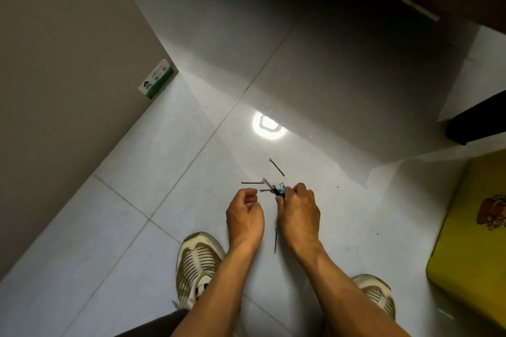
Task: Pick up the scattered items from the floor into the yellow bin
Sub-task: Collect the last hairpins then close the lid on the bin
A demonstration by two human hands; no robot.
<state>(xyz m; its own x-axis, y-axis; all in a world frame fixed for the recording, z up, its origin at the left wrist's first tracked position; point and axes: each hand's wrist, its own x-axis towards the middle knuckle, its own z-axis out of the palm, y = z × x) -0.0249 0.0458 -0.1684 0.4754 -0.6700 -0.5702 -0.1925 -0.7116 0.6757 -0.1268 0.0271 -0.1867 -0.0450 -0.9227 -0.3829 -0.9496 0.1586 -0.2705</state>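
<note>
The right hand [298, 208] is closed around a small bunch of collected items [275, 191], black hairpins and what looks like a blue binder clip, whose ends stick out to the left of its fingers. The left hand [244, 215] sits just beside it, loosely curled with nothing visible in its grip. On the white tiled floor [164, 172], 1 hairpin [252, 182] lies just beyond the left hand, a 2nd hairpin [276, 167] lies a little farther out, and a 3rd hairpin [275, 240] rests between the 2 wrists. Both shoes [197, 265] stand below the forearms. The yellow bin [462, 241] stands at the right edge, well apart from the hands. A green-and-white box [156, 79] leans at the wall on the left.
</note>
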